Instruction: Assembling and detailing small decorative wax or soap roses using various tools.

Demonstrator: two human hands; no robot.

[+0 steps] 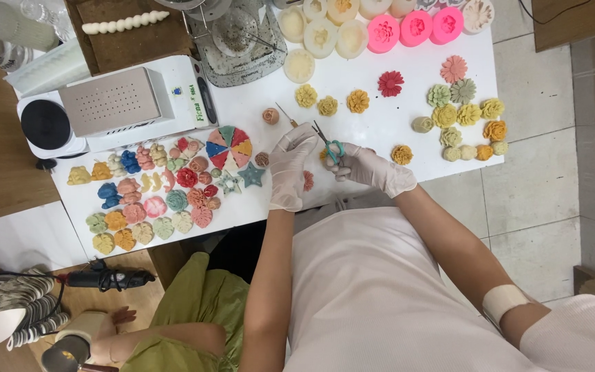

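We see white gloves on the left hand (290, 169) and right hand (370, 167), and what look like teal handles on the scissors (330, 146). Far off sit three bright pink moulds (415, 28) beside cream moulds (320, 36); the table (380, 124) is white, the segmented disc (228, 147) multicoloured.

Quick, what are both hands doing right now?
Left hand: closed on something small, too hidden to tell.
Right hand: closed on small green-handled scissors.
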